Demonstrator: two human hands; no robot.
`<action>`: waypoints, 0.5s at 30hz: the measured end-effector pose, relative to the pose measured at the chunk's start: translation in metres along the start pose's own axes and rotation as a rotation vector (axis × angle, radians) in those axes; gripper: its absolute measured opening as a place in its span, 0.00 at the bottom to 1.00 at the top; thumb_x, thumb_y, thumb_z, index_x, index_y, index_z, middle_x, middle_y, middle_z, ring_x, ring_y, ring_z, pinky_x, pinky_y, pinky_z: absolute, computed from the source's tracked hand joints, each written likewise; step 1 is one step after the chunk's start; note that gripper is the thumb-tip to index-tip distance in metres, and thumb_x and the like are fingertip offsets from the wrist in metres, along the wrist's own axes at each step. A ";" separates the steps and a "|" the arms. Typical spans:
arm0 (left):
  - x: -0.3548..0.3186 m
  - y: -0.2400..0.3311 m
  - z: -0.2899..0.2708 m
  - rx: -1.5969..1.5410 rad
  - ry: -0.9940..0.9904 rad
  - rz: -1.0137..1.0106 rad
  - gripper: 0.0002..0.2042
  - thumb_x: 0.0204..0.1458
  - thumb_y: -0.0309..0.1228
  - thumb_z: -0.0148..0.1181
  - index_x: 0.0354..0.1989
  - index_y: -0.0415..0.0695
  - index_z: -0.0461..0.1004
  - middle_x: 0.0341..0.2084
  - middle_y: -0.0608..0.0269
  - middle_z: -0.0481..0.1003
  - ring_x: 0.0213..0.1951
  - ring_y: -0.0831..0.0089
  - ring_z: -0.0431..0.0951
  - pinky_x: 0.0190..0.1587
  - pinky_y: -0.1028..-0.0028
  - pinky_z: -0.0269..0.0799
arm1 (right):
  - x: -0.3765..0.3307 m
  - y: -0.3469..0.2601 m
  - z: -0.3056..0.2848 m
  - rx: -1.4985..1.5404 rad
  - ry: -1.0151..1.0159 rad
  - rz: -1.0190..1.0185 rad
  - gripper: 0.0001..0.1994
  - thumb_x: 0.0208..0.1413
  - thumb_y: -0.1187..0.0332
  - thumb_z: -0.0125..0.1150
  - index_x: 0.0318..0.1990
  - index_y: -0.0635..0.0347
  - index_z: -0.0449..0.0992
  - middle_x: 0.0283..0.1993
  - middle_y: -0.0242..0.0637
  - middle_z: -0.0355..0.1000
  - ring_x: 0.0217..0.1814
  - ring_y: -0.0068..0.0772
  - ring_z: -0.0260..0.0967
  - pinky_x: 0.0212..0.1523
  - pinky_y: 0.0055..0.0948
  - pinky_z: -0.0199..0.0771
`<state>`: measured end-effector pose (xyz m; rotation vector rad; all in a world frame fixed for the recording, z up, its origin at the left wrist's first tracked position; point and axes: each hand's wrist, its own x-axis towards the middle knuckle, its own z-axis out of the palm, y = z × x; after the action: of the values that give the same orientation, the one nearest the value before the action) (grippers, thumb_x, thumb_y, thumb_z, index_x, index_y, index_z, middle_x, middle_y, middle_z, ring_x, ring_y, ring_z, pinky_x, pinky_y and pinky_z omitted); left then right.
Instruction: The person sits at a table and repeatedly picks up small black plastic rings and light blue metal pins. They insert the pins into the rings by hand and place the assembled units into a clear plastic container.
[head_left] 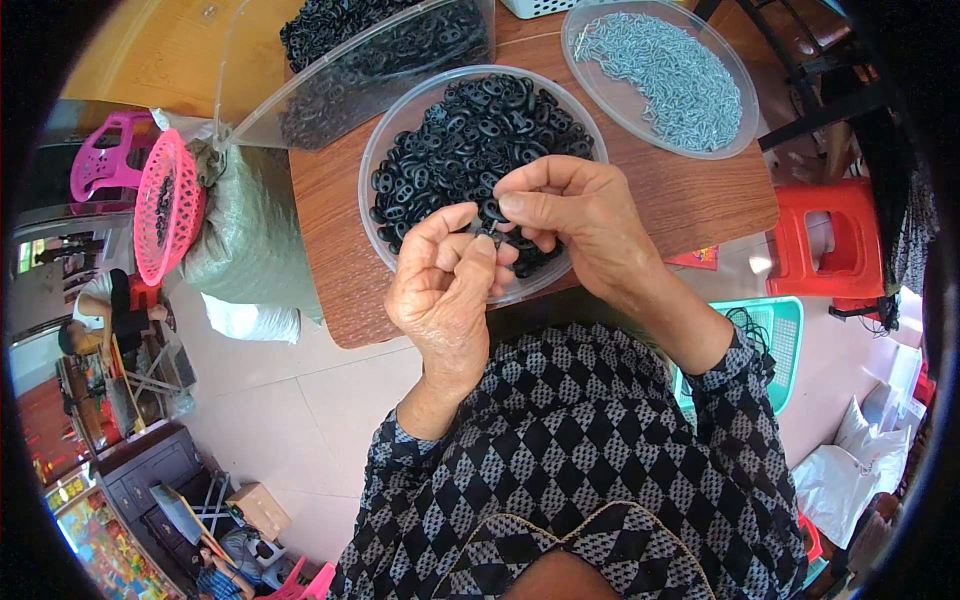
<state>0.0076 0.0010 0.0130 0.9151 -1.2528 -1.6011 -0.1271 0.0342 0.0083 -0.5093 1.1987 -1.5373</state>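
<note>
My left hand (440, 285) and my right hand (565, 215) meet over the near edge of a clear round bowl (372, 165) heaped with small black ring-shaped parts (455, 135). Between the fingertips of both hands sits one small black part (490, 222); the right thumb and forefinger pinch it from above, and the left fingers press on it from below. Whether a second piece is in the left hand is hidden by the fingers.
A clear oval bowl of small grey metal pieces (660, 75) stands at the back right of the brown wooden table (690, 195). A tilted clear tub of black parts (350, 70) lies back left. A pink basket (165, 205) rests on a sack. A red stool (830, 240) and a green crate (775, 340) stand right.
</note>
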 end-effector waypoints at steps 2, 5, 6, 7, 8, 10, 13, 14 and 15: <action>0.000 0.000 0.001 0.000 0.004 0.004 0.11 0.50 0.18 0.53 0.42 0.30 0.67 0.22 0.58 0.74 0.22 0.76 0.75 0.21 0.82 0.70 | 0.000 0.000 0.001 -0.011 0.005 -0.028 0.06 0.44 0.73 0.64 0.30 0.65 0.76 0.24 0.32 0.72 0.22 0.16 0.63 0.21 0.15 0.59; 0.000 -0.001 -0.001 0.005 0.002 0.028 0.11 0.50 0.17 0.52 0.42 0.30 0.66 0.22 0.58 0.74 0.23 0.76 0.75 0.22 0.82 0.70 | 0.000 0.003 0.002 -0.045 0.009 -0.071 0.05 0.44 0.73 0.63 0.30 0.64 0.76 0.24 0.30 0.72 0.22 0.15 0.63 0.20 0.14 0.59; 0.000 -0.002 -0.001 0.006 -0.003 0.037 0.11 0.50 0.17 0.52 0.43 0.30 0.66 0.22 0.58 0.74 0.23 0.76 0.75 0.22 0.82 0.70 | 0.000 0.004 0.001 -0.061 0.012 -0.087 0.05 0.45 0.73 0.63 0.30 0.64 0.76 0.24 0.30 0.72 0.22 0.14 0.62 0.20 0.14 0.59; 0.000 -0.003 -0.001 0.006 -0.001 0.032 0.11 0.50 0.17 0.52 0.43 0.30 0.66 0.22 0.58 0.74 0.22 0.76 0.75 0.22 0.82 0.70 | -0.001 0.004 0.001 -0.079 0.007 -0.088 0.06 0.45 0.73 0.63 0.31 0.64 0.76 0.25 0.30 0.72 0.23 0.14 0.63 0.21 0.14 0.59; 0.000 -0.003 -0.001 0.006 0.002 0.027 0.11 0.50 0.17 0.52 0.43 0.30 0.66 0.22 0.58 0.74 0.22 0.76 0.75 0.22 0.82 0.70 | -0.002 0.003 0.001 -0.097 0.003 -0.088 0.07 0.46 0.73 0.63 0.33 0.65 0.76 0.25 0.29 0.71 0.24 0.14 0.63 0.22 0.14 0.59; 0.000 -0.002 -0.001 0.013 0.005 0.023 0.11 0.50 0.17 0.52 0.43 0.30 0.66 0.22 0.58 0.74 0.22 0.76 0.75 0.21 0.83 0.70 | -0.003 0.002 0.000 -0.116 -0.007 -0.096 0.07 0.47 0.73 0.63 0.34 0.65 0.76 0.26 0.29 0.71 0.24 0.14 0.63 0.23 0.13 0.59; 0.000 -0.003 -0.001 0.022 -0.003 0.027 0.11 0.50 0.17 0.52 0.43 0.31 0.66 0.22 0.59 0.74 0.22 0.76 0.75 0.21 0.83 0.69 | -0.003 0.003 0.000 -0.132 -0.013 -0.113 0.07 0.47 0.73 0.63 0.34 0.65 0.76 0.26 0.28 0.71 0.24 0.13 0.63 0.23 0.13 0.59; 0.000 -0.004 -0.002 0.022 -0.009 0.031 0.11 0.50 0.18 0.52 0.43 0.31 0.66 0.22 0.59 0.74 0.22 0.76 0.75 0.21 0.83 0.69 | -0.003 0.002 0.000 -0.141 -0.012 -0.113 0.07 0.47 0.73 0.63 0.34 0.65 0.76 0.26 0.28 0.71 0.24 0.13 0.63 0.23 0.14 0.59; 0.000 -0.004 -0.003 0.023 -0.016 0.035 0.11 0.50 0.18 0.52 0.43 0.30 0.66 0.22 0.59 0.74 0.22 0.76 0.75 0.21 0.83 0.69 | -0.003 0.001 0.001 -0.151 -0.010 -0.113 0.07 0.46 0.73 0.63 0.33 0.64 0.76 0.26 0.28 0.71 0.24 0.13 0.63 0.23 0.14 0.59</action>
<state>0.0094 0.0005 0.0084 0.8922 -1.2937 -1.5726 -0.1249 0.0369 0.0081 -0.6941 1.3033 -1.5441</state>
